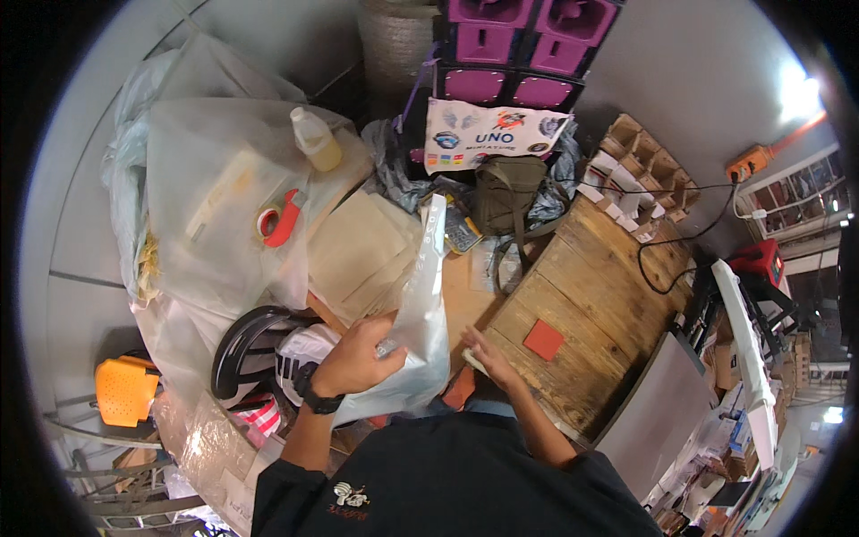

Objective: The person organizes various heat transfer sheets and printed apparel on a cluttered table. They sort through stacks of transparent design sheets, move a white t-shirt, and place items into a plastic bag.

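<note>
Left hand clamps white plastic bag, fingers curled round its edge. Right hand, just right of bag, pinches small pale item; wooden table beyond.

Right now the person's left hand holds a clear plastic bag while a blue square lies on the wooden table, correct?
Not quite. The head view shows the left hand holding the clear plastic bag, but the square on the wooden table is red, not blue.
</note>
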Action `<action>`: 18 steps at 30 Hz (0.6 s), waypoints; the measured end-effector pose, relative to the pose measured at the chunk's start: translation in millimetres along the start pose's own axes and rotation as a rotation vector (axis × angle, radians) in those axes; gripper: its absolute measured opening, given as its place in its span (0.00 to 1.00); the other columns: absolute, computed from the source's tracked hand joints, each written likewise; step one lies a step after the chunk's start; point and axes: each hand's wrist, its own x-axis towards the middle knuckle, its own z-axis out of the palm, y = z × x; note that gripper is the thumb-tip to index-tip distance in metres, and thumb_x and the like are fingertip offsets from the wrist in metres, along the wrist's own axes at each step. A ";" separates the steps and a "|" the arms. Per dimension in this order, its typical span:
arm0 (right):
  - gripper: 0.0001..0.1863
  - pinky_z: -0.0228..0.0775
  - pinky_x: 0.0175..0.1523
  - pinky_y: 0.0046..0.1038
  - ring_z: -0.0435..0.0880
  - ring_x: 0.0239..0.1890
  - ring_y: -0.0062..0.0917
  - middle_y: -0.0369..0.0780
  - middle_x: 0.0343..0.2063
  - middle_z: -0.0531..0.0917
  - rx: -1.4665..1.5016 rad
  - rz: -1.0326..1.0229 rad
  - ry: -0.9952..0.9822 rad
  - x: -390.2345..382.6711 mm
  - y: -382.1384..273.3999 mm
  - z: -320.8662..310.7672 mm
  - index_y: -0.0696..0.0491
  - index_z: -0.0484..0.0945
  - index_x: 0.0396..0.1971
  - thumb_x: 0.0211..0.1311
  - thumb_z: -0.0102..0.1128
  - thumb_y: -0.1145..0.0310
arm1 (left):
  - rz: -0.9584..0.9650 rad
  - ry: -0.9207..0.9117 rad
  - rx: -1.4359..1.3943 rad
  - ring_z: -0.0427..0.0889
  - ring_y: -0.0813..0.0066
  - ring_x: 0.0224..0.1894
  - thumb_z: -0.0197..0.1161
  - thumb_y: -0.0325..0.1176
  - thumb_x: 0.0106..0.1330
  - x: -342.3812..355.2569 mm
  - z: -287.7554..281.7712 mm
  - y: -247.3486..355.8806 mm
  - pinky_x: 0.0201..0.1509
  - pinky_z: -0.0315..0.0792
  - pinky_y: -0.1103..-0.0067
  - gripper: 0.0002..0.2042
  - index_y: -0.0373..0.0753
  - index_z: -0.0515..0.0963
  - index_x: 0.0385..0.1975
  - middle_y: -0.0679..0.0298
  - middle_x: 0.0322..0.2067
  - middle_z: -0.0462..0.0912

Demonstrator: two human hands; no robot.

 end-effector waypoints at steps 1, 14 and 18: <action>0.48 0.56 0.66 0.37 0.67 0.62 0.35 0.49 0.61 0.66 0.150 -0.072 -0.089 9.2 -14.2 6.3 0.60 0.57 0.64 0.54 0.63 0.41 | 0.042 -0.062 -0.061 0.79 0.61 0.46 0.59 0.26 0.56 -0.4 -6.3 18.6 0.51 0.70 0.73 0.22 0.29 0.70 0.52 0.49 0.41 0.80; 0.36 0.74 0.49 0.31 0.81 0.41 0.28 0.44 0.45 0.79 0.422 -0.062 0.329 -48.4 -96.5 -68.6 0.60 0.69 0.53 0.48 0.73 0.56 | -0.291 0.084 -0.781 0.71 0.73 0.56 0.58 0.22 0.55 77.0 36.5 -118.2 0.60 0.64 0.79 0.33 0.35 0.59 0.65 0.62 0.55 0.72; 0.25 0.72 0.43 0.27 0.79 0.37 0.24 0.42 0.37 0.82 0.021 0.003 0.584 -57.9 -45.0 -95.0 0.61 0.75 0.46 0.51 0.71 0.64 | -0.262 0.117 -0.504 0.74 0.71 0.52 0.65 0.26 0.56 103.5 131.3 -218.2 0.57 0.67 0.76 0.29 0.33 0.64 0.60 0.60 0.51 0.76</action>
